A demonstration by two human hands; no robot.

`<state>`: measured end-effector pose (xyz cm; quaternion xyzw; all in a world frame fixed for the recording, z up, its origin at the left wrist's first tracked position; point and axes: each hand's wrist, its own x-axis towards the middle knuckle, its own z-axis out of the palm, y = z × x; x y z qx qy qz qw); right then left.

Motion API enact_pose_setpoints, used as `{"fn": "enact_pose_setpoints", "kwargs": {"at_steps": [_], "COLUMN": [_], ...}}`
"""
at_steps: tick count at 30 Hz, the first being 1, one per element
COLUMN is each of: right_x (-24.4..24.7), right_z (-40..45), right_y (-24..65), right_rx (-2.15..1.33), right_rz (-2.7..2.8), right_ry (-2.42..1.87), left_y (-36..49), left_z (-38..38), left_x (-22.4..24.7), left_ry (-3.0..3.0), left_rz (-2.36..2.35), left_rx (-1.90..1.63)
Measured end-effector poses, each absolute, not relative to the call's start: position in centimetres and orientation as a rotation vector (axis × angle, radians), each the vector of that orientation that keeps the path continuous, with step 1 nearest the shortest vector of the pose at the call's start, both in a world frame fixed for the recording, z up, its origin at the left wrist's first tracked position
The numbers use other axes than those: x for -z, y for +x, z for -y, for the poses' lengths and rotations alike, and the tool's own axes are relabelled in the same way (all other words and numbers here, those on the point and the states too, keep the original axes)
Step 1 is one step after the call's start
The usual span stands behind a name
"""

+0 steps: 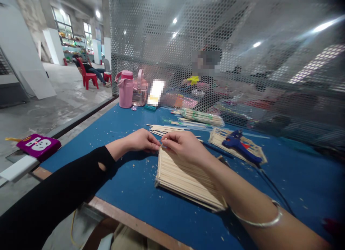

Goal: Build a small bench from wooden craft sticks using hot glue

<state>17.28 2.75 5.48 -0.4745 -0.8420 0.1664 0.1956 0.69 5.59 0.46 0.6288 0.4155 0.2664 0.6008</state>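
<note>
A panel of thin wooden sticks point(185, 181), laid tightly side by side, rests on the blue tabletop point(118, 181) before me. At its far left corner, my left hand point(141, 140) has thumb and fingers pinched together. My right hand point(185, 144) reaches over the panel from the right, its thumb and index finger closed at the same corner. Whatever small piece is between the fingertips is hidden. Loose wooden sticks point(169, 128) lie just beyond my hands. A blue glue gun point(242, 147) rests on a stick-built frame point(215, 135) to the right.
Behind the sticks lies a bagged bundle of sticks point(202, 117). A pink flask point(125, 90), a clear bottle point(139, 93) and a propped phone point(156, 92) stand at the back. Perforated metal mesh point(153, 38) borders the table. A purple power strip point(39, 146) is at left.
</note>
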Motion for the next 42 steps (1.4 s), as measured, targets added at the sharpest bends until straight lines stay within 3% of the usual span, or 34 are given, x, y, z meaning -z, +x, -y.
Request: {"fn": "enact_pose_setpoints", "kwargs": {"at_steps": [36, 42], "right_x": [-4.7, -7.0], "right_z": [-2.5, -1.6], "right_y": [17.2, 19.1], "right_rx": [-0.511, -0.556], "right_rz": [2.367, 2.059], "right_ry": [-1.298, -1.291], "left_y": [0.7, 0.4], "left_z": [-5.5, -5.3], "left_x": [-0.6, -0.9], "left_ry": [1.534, 1.502], "left_rz": [-0.925, -0.968], "left_rx": [-0.618, -0.564]}}
